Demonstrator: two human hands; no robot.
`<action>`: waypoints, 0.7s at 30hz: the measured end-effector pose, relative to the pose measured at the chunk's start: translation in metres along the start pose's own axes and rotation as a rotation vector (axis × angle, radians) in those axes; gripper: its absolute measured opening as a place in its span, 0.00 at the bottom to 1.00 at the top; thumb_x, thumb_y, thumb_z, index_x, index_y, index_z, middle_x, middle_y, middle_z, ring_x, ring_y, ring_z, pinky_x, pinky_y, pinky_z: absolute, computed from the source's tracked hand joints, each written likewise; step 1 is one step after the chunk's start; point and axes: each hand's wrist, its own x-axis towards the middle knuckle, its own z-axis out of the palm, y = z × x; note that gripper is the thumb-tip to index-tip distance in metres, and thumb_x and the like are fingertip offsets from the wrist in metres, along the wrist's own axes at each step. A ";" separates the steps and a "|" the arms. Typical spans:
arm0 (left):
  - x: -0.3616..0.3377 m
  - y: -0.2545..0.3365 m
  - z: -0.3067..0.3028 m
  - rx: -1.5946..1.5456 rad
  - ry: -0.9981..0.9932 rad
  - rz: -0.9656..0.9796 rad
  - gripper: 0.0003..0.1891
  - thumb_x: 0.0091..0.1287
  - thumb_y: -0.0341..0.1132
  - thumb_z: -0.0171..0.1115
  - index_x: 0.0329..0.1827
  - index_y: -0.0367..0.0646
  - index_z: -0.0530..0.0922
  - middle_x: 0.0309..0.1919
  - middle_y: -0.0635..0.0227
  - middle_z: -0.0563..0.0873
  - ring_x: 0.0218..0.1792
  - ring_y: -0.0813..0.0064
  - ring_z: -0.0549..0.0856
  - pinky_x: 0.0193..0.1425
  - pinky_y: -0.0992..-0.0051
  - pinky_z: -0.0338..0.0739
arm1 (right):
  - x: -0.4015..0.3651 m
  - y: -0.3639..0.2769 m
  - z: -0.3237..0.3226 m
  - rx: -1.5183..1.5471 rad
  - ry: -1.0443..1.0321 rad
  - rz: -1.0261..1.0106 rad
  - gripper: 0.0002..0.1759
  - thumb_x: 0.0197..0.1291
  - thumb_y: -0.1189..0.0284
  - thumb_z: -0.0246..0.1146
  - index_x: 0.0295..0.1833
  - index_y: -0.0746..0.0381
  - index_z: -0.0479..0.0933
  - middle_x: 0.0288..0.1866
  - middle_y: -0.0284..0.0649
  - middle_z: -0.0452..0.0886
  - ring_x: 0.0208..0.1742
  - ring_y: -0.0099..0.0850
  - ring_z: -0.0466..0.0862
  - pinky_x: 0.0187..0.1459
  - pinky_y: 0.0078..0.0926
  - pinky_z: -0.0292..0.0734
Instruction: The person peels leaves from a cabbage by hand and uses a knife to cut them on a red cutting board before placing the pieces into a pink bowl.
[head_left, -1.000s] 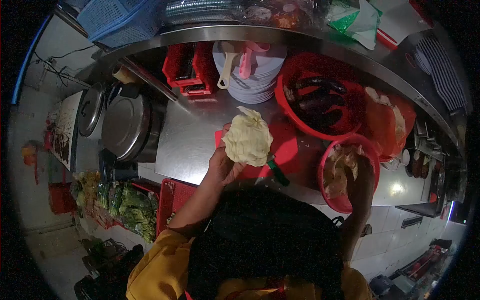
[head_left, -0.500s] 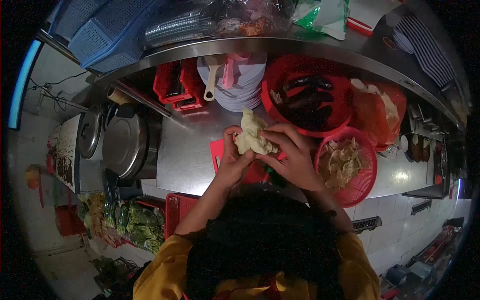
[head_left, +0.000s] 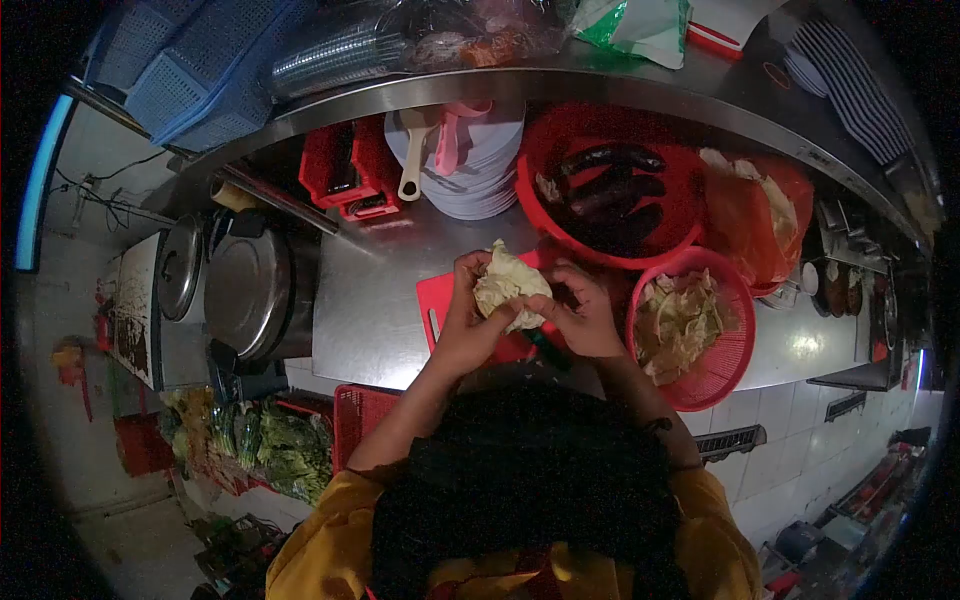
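Observation:
A pale, crumpled piece of cabbage (head_left: 508, 287) is held up between my two hands, above a red cutting board (head_left: 432, 300). My left hand (head_left: 470, 318) is wrapped round its left side, thumb in front. On the right, my right hand (head_left: 585, 312) pinches its edge between thumb and fingers. A dark green object (head_left: 545, 348), possibly a handle, shows on the board under my hands; the rest is hidden. Right of my right hand stands a pink-red basket (head_left: 738, 350) with torn, pale leaves (head_left: 680, 325) in it.
Behind my hands, a red basin (head_left: 535, 205) holds several dark eggplants (head_left: 610, 190). Stacked white plates (head_left: 470, 200) stand beside red bins (head_left: 350, 170). A metal shelf edge (head_left: 450, 90) crosses overhead. A large lidded pot (head_left: 245, 290) is at left; bagged greens (head_left: 280, 440) lie below.
The cabbage piece has come down slightly and turned in my hands. My right-hand fingers have shifted from its top to its lower right edge.

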 end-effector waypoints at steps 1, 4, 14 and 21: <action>0.000 0.000 0.000 0.000 0.001 -0.001 0.30 0.67 0.21 0.63 0.68 0.42 0.58 0.59 0.62 0.69 0.61 0.73 0.75 0.64 0.71 0.74 | -0.001 0.004 0.000 0.045 -0.031 0.057 0.15 0.64 0.70 0.73 0.53 0.66 0.81 0.48 0.37 0.81 0.48 0.23 0.81 0.50 0.23 0.76; 0.001 -0.001 -0.003 0.000 -0.009 -0.014 0.29 0.67 0.20 0.62 0.67 0.43 0.58 0.58 0.63 0.71 0.60 0.73 0.76 0.63 0.72 0.75 | -0.002 0.011 0.004 0.227 -0.047 0.076 0.16 0.67 0.68 0.71 0.55 0.66 0.80 0.48 0.35 0.82 0.49 0.22 0.80 0.51 0.23 0.76; 0.002 -0.062 -0.054 0.112 0.164 -0.088 0.29 0.66 0.26 0.68 0.65 0.44 0.61 0.55 0.56 0.77 0.56 0.67 0.81 0.59 0.65 0.79 | -0.013 0.069 0.022 -0.231 -0.300 0.403 0.37 0.63 0.59 0.72 0.72 0.64 0.69 0.57 0.47 0.78 0.60 0.39 0.79 0.62 0.35 0.74; -0.014 -0.095 -0.073 1.133 0.306 -0.496 0.37 0.61 0.59 0.68 0.65 0.45 0.65 0.53 0.41 0.79 0.57 0.39 0.80 0.57 0.48 0.79 | -0.066 0.123 0.052 -0.995 -0.357 0.134 0.43 0.62 0.57 0.68 0.77 0.65 0.61 0.61 0.64 0.70 0.62 0.62 0.74 0.62 0.55 0.71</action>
